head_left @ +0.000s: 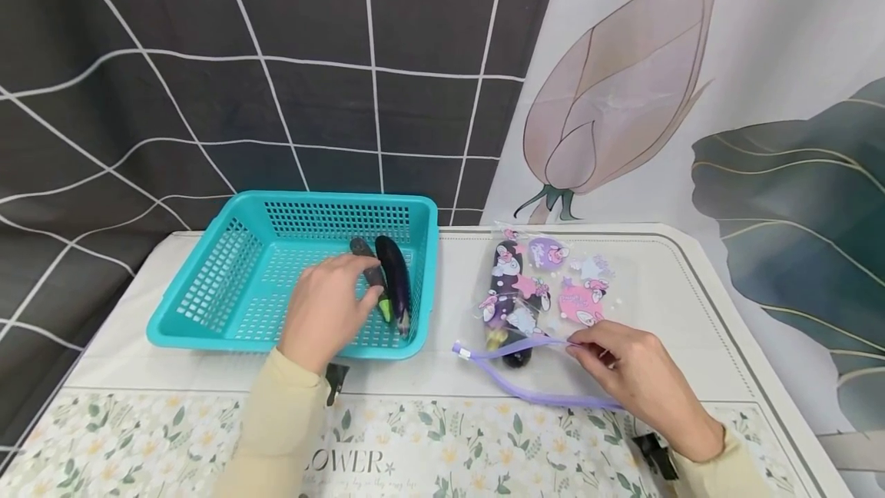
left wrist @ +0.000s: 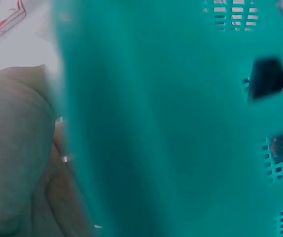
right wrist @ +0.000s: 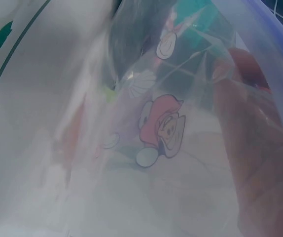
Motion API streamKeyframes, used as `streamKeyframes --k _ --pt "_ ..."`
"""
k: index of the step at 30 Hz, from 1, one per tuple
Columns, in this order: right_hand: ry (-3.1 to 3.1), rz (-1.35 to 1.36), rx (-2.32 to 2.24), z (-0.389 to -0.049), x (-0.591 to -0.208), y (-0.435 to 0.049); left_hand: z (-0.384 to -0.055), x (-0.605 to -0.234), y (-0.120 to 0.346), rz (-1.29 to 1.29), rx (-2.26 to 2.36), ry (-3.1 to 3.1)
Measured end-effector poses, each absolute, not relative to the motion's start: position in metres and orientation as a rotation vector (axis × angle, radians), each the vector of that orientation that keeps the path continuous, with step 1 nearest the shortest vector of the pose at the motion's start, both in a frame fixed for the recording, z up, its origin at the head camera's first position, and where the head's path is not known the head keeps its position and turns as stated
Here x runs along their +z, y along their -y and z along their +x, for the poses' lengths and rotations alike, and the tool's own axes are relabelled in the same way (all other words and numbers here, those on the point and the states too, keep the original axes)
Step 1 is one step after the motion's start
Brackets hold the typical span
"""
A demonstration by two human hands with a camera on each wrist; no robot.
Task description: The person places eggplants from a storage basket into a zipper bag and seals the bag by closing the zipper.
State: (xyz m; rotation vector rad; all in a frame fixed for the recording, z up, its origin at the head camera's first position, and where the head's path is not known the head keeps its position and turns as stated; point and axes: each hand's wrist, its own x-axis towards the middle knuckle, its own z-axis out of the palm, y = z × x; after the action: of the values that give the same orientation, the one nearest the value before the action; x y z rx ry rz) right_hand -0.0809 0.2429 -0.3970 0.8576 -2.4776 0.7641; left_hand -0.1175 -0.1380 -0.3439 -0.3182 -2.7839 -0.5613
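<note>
1. Your left hand (head_left: 328, 306) spreads thumb and fingers over the green-tipped vegetable (head_left: 375, 277) in the basket (head_left: 214, 340); contact is unclear.
2. Your right hand (head_left: 639, 375) pinches the zip bag (head_left: 546, 294) at its mouth.
3. You're seemingly picking up; next calls for a secure grasp.

Desk (head_left: 691, 313): is showing a pale white top with a rounded far right corner, a thin dark dotted line running just inside its edge.
Floral band (head_left: 484, 444): is covering the near part, with yellow-centred white flowers, green leaves and dark lettering (head_left: 356, 458).
Teal plastic basket (head_left: 207, 340): is resting on the left side.
Cartoon-printed zip bag (head_left: 584, 302): is lying to the basket's right, well apart, its purple zip strip facing the near side.
</note>
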Motion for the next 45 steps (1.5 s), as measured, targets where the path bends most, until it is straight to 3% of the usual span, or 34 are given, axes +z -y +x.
streamKeyframes --k 16,32,45 --pt "2.492 0.845 0.745 -0.081 -0.397 -0.243 -0.124 -0.325 0.141 -0.337 -0.511 3.081" --pt "2.486 0.844 0.761 -0.082 -0.399 -0.24 -0.14 -0.309 0.141 -0.514 -0.301 3.235" --pt "2.492 0.849 0.75 -0.081 -0.4 -0.238 -0.163 -0.317 0.144 -0.488 -0.131 3.452"
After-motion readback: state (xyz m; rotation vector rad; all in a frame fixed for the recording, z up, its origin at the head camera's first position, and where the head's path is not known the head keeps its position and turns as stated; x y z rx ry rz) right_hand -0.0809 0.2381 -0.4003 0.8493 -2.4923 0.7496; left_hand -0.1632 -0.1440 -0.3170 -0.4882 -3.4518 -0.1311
